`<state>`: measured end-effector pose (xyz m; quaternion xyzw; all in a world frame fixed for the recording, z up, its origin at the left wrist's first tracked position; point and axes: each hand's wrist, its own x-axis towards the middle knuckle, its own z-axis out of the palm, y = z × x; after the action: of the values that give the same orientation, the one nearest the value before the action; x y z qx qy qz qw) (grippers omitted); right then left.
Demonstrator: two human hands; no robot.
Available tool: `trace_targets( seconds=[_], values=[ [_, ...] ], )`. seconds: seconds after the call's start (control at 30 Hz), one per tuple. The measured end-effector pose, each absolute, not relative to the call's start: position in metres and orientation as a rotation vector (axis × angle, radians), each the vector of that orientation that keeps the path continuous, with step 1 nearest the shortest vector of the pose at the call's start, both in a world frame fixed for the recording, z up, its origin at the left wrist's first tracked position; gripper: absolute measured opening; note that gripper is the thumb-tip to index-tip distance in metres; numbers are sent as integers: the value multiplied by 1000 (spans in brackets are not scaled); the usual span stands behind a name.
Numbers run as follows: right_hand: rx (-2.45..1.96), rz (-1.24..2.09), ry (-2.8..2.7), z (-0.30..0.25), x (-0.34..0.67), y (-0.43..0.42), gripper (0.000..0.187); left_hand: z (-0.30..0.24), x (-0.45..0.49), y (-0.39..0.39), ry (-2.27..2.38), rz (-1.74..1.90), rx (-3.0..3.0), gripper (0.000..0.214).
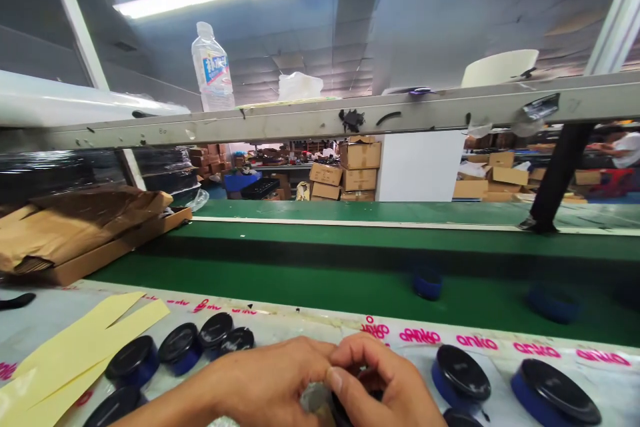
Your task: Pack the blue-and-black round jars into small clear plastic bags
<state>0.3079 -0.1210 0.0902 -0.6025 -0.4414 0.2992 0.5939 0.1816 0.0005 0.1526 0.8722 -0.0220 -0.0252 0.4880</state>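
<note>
My right hand (385, 380) is closed round a dark round piece (345, 407), which its fingers largely cover. Against its fingertips presses my left hand (280, 373), its fingers curled in. A small greyish, see-through thing (316, 397) shows under the left fingers; I cannot make out what it is. Left of my hands, several round black-topped pieces with blue sides (180, 348) lie on the plastic-covered work surface (270, 327). To the right lie more of the same kind, among them a black-and-blue disc (463, 373) and another disc (555, 392).
Beyond the work surface runs a green conveyor belt (310, 273), with blurred blue round pieces (427, 283) on it. Yellow sheets (85, 353) and a cardboard box (100, 250) are at left. A metal rail (290, 121) crosses above, bearing a plastic bottle (213, 70). A person sits far right.
</note>
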Motion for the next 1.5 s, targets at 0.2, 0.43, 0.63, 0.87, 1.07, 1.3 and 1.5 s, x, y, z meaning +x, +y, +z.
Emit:
trace_targets(
  seconds=[0.2,0.43,0.63,0.87,1.07,1.3,1.5],
  values=[
    [-1349,455,-1107,82,307,-118,10,161,191,-5,-21,-83,2157,52],
    [-1306,199,-795,115,332,-152,18,168,232,9,66,90,2435,35],
    [-1347,236,-535,120,375,-187,26,124,369,24,-73,267,2848,75],
    [-1380,21,-427,104,404,-185,19,86,489,28,15,203,2749,68],
    [-1286,27,-331,106,427,-193,20,108,473,27,106,322,2384,48],
    [-631,426,-216,104,427,-184,31,114,385,-35,202,160,1368,70],
    [-550,556,-295,99,411,-179,25,123,336,-33,29,158,1516,67]
  ],
)
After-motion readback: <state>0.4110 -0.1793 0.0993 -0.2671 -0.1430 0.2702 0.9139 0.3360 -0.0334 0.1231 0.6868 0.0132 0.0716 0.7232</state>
